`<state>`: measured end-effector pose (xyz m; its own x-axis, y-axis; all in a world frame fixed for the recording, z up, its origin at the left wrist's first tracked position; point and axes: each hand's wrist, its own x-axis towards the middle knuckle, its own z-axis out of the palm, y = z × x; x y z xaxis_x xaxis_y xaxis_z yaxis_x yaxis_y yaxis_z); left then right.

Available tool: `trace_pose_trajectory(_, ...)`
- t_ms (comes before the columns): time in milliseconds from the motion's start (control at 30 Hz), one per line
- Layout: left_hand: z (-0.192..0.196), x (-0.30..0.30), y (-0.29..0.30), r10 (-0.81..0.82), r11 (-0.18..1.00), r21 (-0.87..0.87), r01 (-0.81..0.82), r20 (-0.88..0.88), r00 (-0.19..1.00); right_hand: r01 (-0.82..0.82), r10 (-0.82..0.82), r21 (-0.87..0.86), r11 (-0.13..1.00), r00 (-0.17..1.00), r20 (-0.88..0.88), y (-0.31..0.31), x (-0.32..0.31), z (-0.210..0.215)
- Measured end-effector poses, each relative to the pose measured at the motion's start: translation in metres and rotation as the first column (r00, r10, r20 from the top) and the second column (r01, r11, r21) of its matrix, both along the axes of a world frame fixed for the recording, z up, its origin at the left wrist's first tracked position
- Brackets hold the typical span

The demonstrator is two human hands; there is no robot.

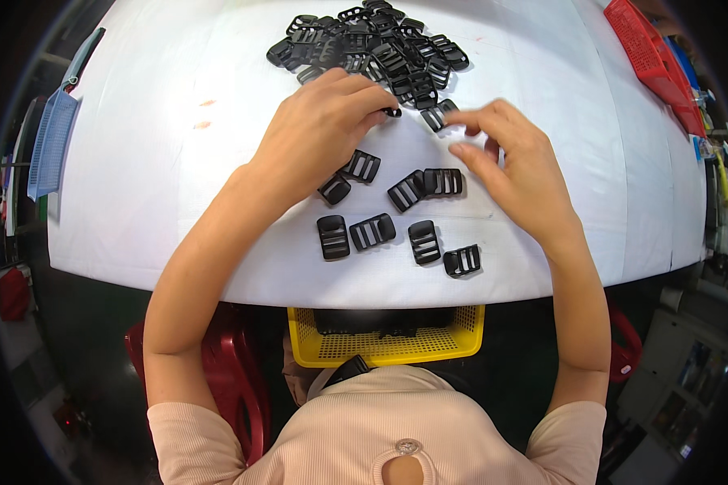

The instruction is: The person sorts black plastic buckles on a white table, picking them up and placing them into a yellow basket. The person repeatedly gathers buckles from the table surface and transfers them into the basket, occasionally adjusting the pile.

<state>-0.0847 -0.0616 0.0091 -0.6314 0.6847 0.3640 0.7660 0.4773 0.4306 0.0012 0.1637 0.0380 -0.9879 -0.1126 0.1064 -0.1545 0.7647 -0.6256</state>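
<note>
My left hand [319, 129] is at the near edge of a heap of black plastic strap buckles [392, 61]. Its fingers are closed on a black buckle [392, 111], which is mostly hidden behind them. To the right, my right hand [518, 166] has thumb and forefinger apart. The forefinger tip reaches the edge of another buckle [434, 119] lying just below the heap; whether it presses on it I cannot tell. Between my arms lie several loose buckles in pairs: an upper left pair [362, 166], an upper right pair [407, 191], a lower left pair [332, 238] and a lower right pair [424, 242].
A white cloth covers the table [162, 162]. Below its front edge, a yellow perforated basket [388, 347] holds dark items. A red basket [655, 69] stands at the far right edge, a blue basket [52, 145] at the left. A dark red chair [239, 364] is beside me.
</note>
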Motion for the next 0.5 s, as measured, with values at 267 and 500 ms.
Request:
trace_pose_trajectory(267,0.006,0.011,-0.012,0.108,0.993,-0.061,-0.103,0.086,0.99,0.015,0.057,0.255,0.967,0.96,-0.274,-0.005,-0.004,-0.017)
trace_pose_trajectory(500,-0.007,-0.011,0.023,0.034,0.994,-0.093,-0.063,-0.281,0.959,0.129,-0.01,0.272,0.954,0.917,-0.398,-0.021,-0.036,-0.037)
